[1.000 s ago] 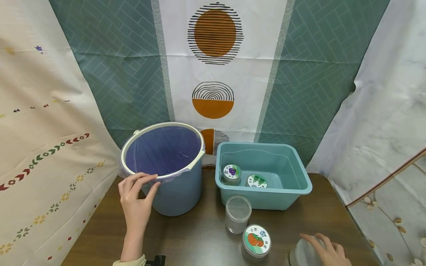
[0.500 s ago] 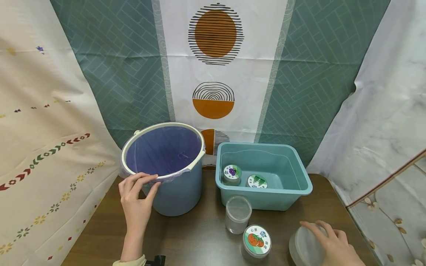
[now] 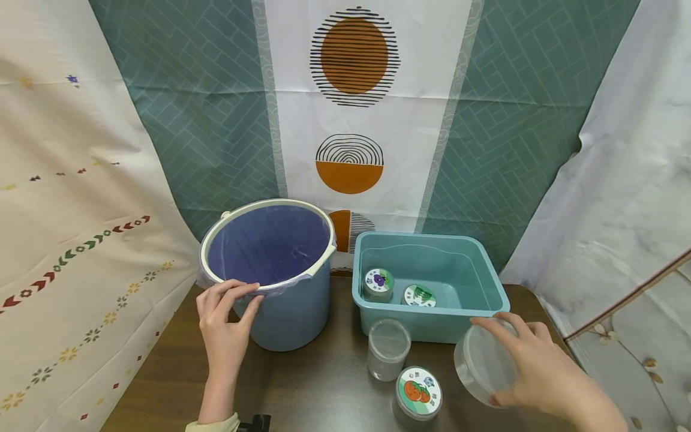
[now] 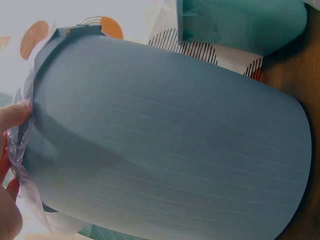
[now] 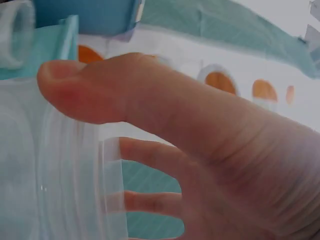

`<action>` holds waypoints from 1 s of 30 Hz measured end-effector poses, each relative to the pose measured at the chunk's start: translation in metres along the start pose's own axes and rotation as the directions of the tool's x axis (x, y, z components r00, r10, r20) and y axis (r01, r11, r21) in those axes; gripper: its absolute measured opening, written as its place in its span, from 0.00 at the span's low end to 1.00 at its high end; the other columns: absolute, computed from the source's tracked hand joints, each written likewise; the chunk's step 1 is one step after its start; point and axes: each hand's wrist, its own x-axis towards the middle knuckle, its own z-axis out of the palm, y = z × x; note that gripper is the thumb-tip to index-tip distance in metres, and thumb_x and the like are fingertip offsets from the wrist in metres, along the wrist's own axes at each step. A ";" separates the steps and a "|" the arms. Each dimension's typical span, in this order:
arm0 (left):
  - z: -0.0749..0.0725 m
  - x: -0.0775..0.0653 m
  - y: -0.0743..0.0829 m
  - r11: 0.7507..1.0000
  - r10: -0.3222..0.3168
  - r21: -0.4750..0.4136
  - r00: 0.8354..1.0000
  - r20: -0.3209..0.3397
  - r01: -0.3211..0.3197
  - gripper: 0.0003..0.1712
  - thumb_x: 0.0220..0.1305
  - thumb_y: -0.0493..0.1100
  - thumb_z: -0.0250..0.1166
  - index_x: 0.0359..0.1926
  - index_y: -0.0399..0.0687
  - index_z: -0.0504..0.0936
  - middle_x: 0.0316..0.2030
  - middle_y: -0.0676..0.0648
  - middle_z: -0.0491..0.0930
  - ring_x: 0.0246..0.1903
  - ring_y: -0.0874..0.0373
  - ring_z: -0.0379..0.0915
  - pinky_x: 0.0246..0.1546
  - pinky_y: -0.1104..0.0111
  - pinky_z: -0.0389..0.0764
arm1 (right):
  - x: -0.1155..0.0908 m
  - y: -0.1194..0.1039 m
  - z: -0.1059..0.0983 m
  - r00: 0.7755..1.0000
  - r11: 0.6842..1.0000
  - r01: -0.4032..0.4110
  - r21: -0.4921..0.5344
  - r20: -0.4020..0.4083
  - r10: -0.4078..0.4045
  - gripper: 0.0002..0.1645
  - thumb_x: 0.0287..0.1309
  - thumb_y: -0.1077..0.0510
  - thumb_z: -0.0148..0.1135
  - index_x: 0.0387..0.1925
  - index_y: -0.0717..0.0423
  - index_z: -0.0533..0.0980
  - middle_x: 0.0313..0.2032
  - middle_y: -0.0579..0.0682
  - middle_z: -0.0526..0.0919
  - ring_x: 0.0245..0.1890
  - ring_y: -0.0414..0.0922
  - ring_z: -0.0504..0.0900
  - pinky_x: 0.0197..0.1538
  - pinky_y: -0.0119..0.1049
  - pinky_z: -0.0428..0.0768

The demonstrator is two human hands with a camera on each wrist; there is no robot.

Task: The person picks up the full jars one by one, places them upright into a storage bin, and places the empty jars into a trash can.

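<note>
My left hand [image 3: 224,327] pinches the front rim of a blue bucket [image 3: 294,312], fingers over the pale rim and thumb below it. A thin clear plastic liner [image 4: 22,145] bunches under those fingers in the left wrist view. On the right, my right hand [image 3: 540,366] grips a clear plastic jar [image 3: 483,363] by its frosted lid, thumb and fingers on opposite sides. The jar is tilted and raised above the table, in front of the teal basin [image 3: 432,326]. In the right wrist view the thumb presses across the lid's edge.
A clear lidded jar [image 3: 388,351] stands before the basin. Nearer stands a jar with a tomato-picture lid [image 3: 418,393]. Inside the basin are a jar with a purple flower label [image 3: 378,282] and another with a green plant label [image 3: 419,296]. Patterned cloths hang behind and at both sides.
My right hand has lifted the clear jar off the table at lower right and brought it up toward the basin. The left hand has stayed at the bucket's rim.
</note>
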 end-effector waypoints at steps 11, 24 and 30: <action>0.001 0.000 -0.001 1.000 0.000 0.000 1.000 -0.007 0.000 0.20 0.36 0.25 0.79 0.35 0.43 0.89 0.38 0.39 0.81 0.45 0.44 0.67 0.56 0.75 0.57 | 0.059 -0.042 -0.059 0.983 0.982 0.175 -0.074 -0.048 -0.178 0.62 0.23 0.39 0.85 0.67 0.32 0.65 0.64 0.54 0.67 0.51 0.64 0.69 0.31 0.49 0.78; 0.000 -0.001 -0.001 1.000 0.001 -0.008 1.000 -0.006 -0.001 0.20 0.37 0.26 0.79 0.36 0.45 0.90 0.39 0.40 0.81 0.45 0.45 0.67 0.54 0.74 0.58 | 0.144 -0.104 -0.085 0.950 0.950 0.308 -0.062 0.076 -0.303 0.62 0.31 0.43 0.84 0.71 0.34 0.61 0.72 0.54 0.59 0.62 0.60 0.62 0.48 0.54 0.82; 0.000 -0.002 -0.003 1.000 -0.003 -0.009 1.000 -0.009 0.003 0.20 0.38 0.26 0.79 0.36 0.45 0.90 0.39 0.40 0.81 0.46 0.49 0.66 0.55 0.74 0.58 | 0.178 -0.138 -0.098 0.916 0.918 0.389 -0.075 0.141 -0.376 0.62 0.35 0.43 0.83 0.73 0.31 0.59 0.73 0.52 0.56 0.66 0.58 0.59 0.58 0.56 0.77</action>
